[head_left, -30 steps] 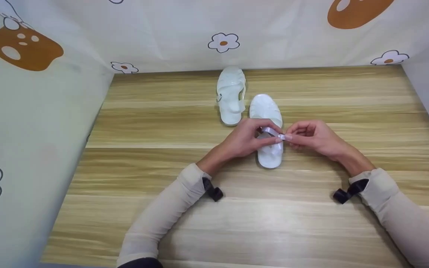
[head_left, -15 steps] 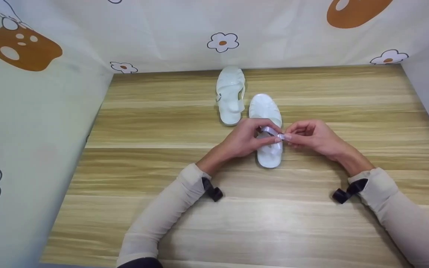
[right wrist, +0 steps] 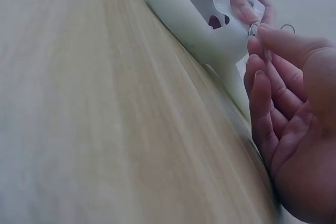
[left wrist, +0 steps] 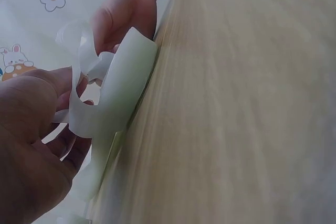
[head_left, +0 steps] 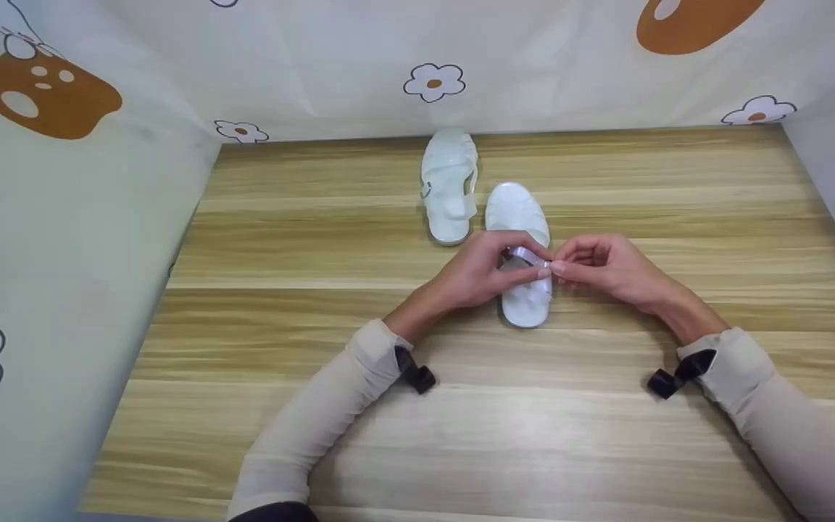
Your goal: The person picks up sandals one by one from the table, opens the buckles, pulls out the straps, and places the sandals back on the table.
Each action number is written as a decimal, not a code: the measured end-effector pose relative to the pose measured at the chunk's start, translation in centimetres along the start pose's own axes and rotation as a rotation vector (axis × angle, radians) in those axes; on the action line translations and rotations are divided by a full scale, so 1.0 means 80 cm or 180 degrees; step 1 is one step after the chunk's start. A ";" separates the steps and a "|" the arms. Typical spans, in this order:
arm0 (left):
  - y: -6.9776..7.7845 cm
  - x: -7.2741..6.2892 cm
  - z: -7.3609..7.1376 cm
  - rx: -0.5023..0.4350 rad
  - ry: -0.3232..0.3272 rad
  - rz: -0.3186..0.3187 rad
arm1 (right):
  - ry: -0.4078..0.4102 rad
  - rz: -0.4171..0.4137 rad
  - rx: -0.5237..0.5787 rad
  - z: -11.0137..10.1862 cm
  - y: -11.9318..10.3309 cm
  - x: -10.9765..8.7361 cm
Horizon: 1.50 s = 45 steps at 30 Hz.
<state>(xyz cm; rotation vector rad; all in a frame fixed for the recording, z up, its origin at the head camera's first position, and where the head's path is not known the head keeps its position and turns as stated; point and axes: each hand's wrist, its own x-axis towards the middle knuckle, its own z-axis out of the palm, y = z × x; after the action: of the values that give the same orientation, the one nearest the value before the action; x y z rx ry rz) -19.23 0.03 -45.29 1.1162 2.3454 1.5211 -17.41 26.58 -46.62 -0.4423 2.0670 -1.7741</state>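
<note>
You are bending over nothing but the nearer white sandal (head_left: 515,210), which is lying sole-down on the wood-grain desk (head_left: 497,428), its toe pointing towards the back wall (head_left: 316,65). Both of your hands are working close together above its right side, fingertips nearly meeting. Your left hand (head_left: 477,270) is reaching across the sandal and pinching its pale strap (head_left: 526,255) between thumb and forefinger. Your right hand (head_left: 617,270) is coming in from the other side, thumb and forefinger closing on the small metal buckle (right wrist: 253,29), while its other fingers are curling beneath. Whether the strap is passing through the buckle, you cannot tell, since your fingertips are covering the spot. In the left wrist view, the strap is arching up from the sandal in a loop. The other white sandal (head_left: 449,181) is lying just beyond and to the left, near the wall, also pointing away from you. Your beige sleeves (head_left: 323,406) are ending above the wrists, where dark bands (head_left: 410,366) are showing. White flowers (head_left: 434,82) and orange fruit (head_left: 48,94) are decorating the walls.
</note>
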 end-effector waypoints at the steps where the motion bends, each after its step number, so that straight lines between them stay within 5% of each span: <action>1: -0.001 0.000 0.000 -0.0009 -0.0006 -0.0001 | -0.0014 0.0022 -0.0014 -0.001 0.000 -0.001; 11: -0.002 0.000 -0.001 -0.0031 -0.0010 0.0047 | -0.0197 -0.0023 0.0086 -0.009 -0.002 -0.004; 30: -0.001 0.000 0.001 -0.0063 0.0004 -0.0074 | -0.0057 -0.0028 0.0069 -0.003 0.001 0.000; 45: -0.001 -0.001 0.002 -0.0033 0.0042 0.0008 | -0.0408 -0.0133 0.0085 -0.013 0.001 0.000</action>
<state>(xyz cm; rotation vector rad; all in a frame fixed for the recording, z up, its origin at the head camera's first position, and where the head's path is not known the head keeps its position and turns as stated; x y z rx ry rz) -19.18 0.09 -45.47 1.1105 2.3429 1.5442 -17.89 27.51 -46.57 -0.5798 1.9574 -1.7466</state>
